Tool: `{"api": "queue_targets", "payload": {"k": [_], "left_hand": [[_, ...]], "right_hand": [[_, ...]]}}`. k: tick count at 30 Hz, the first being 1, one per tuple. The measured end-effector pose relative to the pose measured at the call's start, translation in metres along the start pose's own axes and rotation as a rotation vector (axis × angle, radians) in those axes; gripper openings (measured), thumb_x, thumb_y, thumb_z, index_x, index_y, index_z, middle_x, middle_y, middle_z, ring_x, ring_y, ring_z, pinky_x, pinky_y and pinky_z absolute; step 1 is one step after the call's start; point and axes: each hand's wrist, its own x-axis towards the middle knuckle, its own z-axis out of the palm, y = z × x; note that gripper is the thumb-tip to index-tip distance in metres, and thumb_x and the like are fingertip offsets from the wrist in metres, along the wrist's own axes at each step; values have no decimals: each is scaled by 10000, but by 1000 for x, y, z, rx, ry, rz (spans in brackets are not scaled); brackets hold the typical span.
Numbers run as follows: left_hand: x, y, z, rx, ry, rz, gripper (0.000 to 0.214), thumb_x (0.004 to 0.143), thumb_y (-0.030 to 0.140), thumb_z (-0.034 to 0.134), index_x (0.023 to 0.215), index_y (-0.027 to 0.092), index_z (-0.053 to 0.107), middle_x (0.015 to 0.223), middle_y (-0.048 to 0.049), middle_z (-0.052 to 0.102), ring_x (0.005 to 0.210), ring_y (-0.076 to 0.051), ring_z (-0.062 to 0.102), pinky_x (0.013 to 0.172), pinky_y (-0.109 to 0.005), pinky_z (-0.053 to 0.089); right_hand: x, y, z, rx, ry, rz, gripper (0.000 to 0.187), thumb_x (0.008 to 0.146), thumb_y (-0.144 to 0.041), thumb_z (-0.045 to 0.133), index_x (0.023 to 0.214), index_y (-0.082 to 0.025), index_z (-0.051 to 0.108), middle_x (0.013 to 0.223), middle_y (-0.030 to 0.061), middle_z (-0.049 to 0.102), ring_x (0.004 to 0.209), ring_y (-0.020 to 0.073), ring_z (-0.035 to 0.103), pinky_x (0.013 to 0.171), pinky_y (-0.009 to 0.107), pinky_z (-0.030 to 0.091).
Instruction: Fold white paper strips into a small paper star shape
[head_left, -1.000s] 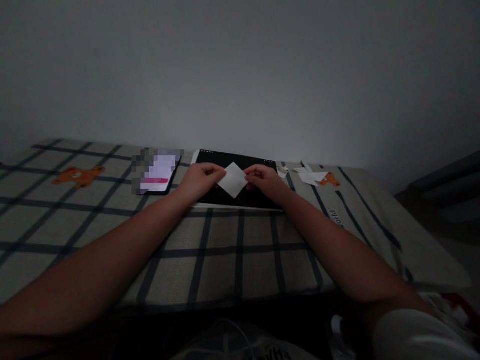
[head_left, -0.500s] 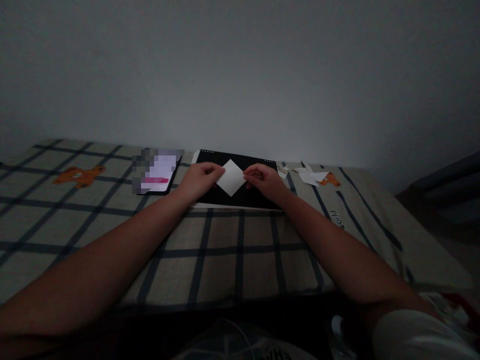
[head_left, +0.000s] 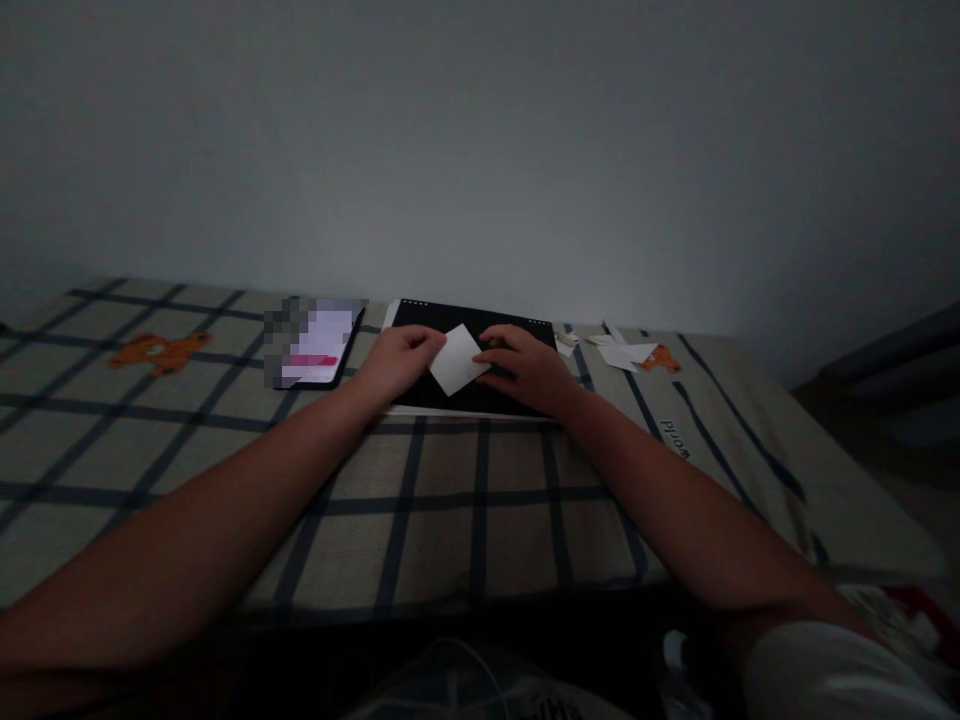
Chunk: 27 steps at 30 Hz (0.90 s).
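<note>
A small white square of paper [head_left: 456, 361] is held over a black tablet [head_left: 420, 322] that lies on the checked bedsheet. My left hand [head_left: 395, 362] pinches the paper's left corner with closed fingers. My right hand [head_left: 523, 366] covers the paper's right part, fingers bent over its edge and resting on the tablet. The paper is tilted, its left half in plain sight.
A phone [head_left: 319, 342] with a lit screen lies left of the tablet. Folded white paper pieces [head_left: 624, 353] sit to the right near an orange bear print. The checked sheet [head_left: 465, 500] spreads toward me; a plain wall rises behind. The bed's edge drops off at right.
The paper sat as a diamond pinched at both side corners. Now it has turned and shifted slightly left, and my right hand has moved left over its right part.
</note>
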Motion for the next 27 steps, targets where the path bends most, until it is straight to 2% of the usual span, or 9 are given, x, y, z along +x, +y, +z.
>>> {"api": "queue_targets", "payload": {"k": [10,16,19,22,27], "left_hand": [[1,1,0,15,-52,68,303,811,425,598,882,176,755,886,-61,740,804,-199,642,736,-293,493],[0,-1,1,-99,-61,47,363,818,476,600,952,173,750,935,-66,733,843,-207,643,730,-296,507],[-2,3,2,-241,-87,11,461,840,541,566,1079,179,721,977,-79,725,833,-203,646,676,-289,516],[-4,8,1,-266,-114,29,500,844,578,553,1127,194,704,989,-83,715,789,-183,638,625,-269,500],[-5,9,0,-166,-165,87,428,787,496,652,1068,181,720,980,-73,720,810,-186,635,663,-277,485]], "right_hand": [[-1,3,2,-37,-27,-45,211,915,-352,585,1026,-215,701,1166,93,648,1060,229,569,858,368,476],[-1,2,-2,-4,-7,-19,241,955,-344,516,1010,-198,699,1089,85,682,1007,207,591,839,343,478],[1,0,-4,41,51,44,237,967,-306,478,978,-189,684,1020,83,698,974,198,603,853,341,472],[3,0,-5,92,158,137,210,949,-290,478,907,-195,660,944,75,699,918,193,616,848,345,468],[5,2,-4,167,276,341,172,889,-312,517,813,-197,621,779,34,657,684,154,566,665,298,443]]}}
